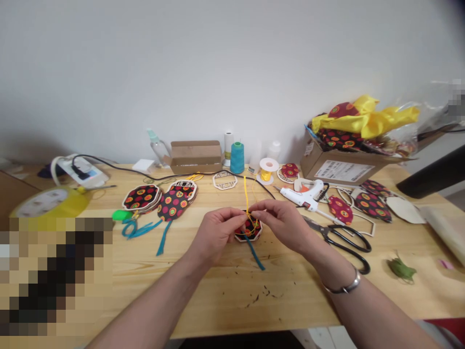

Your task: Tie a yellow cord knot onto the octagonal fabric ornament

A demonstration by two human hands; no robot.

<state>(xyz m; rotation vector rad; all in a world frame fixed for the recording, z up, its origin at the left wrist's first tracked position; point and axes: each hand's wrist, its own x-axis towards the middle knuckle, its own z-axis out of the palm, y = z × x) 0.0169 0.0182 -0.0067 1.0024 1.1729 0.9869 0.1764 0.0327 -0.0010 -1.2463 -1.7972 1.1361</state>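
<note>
Both hands meet over a small octagonal ornament (pixel 250 235) at the table's middle, its dark flowered fabric edged by a pale wooden frame. My left hand (pixel 221 227) pinches thin yellow cord (pixel 246 194) at the ornament's top edge. From the other side, my right hand (pixel 278 219) also pinches the cord, thumb and fingertips together. The cord stands up in a strand beyond the fingers and loops over the fabric. A teal tassel (pixel 257 254) hangs from the ornament toward me. The fingers partly hide the ornament and any knot.
Black-handled scissors (pixel 347 237) and a white glue gun (pixel 305 194) lie right. Finished-looking flowered ornaments (pixel 143 198) are stacked left, near a yellow tape roll (pixel 51 206). Behind stand a teal thread cone (pixel 237 159), a yellow cord spool (pixel 268 170) and cardboard boxes (pixel 196 157). A black cable (pixel 174 177) crosses the back.
</note>
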